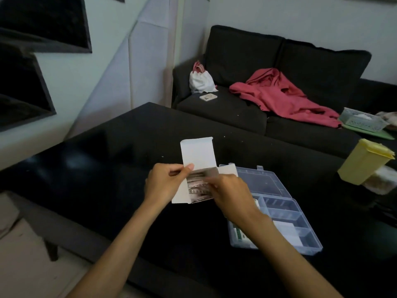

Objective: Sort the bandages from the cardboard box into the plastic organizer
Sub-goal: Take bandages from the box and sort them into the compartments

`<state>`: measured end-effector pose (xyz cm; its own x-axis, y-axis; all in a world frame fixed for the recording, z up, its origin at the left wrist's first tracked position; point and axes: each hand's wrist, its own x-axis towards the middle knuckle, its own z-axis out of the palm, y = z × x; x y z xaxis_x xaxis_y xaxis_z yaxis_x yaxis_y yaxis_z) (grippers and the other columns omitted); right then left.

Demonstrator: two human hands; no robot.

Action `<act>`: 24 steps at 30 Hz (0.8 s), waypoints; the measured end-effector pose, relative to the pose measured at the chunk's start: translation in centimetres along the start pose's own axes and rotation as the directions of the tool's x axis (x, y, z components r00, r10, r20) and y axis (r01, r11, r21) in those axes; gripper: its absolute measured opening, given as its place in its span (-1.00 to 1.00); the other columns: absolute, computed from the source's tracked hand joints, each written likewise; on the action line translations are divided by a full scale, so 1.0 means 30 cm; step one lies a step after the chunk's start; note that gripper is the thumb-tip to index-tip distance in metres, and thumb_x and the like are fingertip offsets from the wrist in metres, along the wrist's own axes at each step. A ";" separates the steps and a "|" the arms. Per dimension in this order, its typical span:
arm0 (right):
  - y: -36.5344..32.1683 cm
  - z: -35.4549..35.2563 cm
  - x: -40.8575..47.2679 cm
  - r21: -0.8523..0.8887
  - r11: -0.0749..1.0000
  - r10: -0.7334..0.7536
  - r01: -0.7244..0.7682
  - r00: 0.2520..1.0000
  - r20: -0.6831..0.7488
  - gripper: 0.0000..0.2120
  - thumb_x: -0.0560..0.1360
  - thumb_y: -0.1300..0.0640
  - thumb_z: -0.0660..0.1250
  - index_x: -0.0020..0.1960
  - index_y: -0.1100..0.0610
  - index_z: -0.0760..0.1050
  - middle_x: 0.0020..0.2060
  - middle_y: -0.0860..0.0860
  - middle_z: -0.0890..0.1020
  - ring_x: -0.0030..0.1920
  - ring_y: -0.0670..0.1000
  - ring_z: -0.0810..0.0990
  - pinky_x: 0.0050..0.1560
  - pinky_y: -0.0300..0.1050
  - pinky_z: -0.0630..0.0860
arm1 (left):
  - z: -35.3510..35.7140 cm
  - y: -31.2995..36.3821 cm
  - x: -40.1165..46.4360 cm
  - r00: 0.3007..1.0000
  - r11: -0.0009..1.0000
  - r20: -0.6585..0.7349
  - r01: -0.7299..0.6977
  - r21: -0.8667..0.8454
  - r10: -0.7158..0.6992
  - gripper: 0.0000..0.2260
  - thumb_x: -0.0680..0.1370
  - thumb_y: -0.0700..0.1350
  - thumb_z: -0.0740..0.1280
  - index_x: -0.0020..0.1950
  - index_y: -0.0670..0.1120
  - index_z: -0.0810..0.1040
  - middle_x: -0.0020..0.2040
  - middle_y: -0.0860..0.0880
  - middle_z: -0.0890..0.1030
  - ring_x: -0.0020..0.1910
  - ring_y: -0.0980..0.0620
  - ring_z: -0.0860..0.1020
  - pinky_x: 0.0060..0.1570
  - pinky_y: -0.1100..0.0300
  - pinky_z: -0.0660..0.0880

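Observation:
A small white cardboard box (pixel 198 154) is held above the black table, its lid flap standing open. My left hand (pixel 165 182) grips the box from the left, thumb on the flap. Inside it lies a stack of wrapped bandages (pixel 197 188). My right hand (pixel 232 193) reaches into the box opening with its fingers on the bandages; whether it pinches one I cannot tell. A clear blue plastic organizer (pixel 285 209) lies open on the table just right of my hands, lid folded back. Some of its compartments hold white packets, partly hidden by my right forearm.
A yellow lidded container (pixel 365 161) stands on the black table (pixel 107 168) at the right. Behind the table is a dark sofa (pixel 236 108) with a red garment (pixel 283 95), a white bag (pixel 202 81), a phone (pixel 208 97) and a green basket (pixel 363 120).

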<state>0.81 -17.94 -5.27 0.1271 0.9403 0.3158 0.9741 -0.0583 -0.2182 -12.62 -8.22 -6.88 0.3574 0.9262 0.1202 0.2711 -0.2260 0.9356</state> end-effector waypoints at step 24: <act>-0.019 0.031 0.101 -0.033 0.999 0.001 0.003 0.990 0.138 -0.74 0.49 0.05 0.38 0.15 0.10 0.60 0.07 0.03 0.65 0.01 0.04 0.62 0.08 -0.15 0.52 | -0.059 -0.033 0.034 0.980 0.991 0.152 0.132 -0.028 -0.127 -0.78 0.35 0.12 0.46 -0.09 0.06 0.68 -0.13 0.08 0.69 -0.05 0.05 0.63 0.08 -0.03 0.55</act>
<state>0.47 -14.75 -5.06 0.1010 0.9776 0.1847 0.9802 -0.0660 -0.1867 -14.10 -6.53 -7.11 0.4514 0.8908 -0.0510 0.2912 -0.0930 0.9521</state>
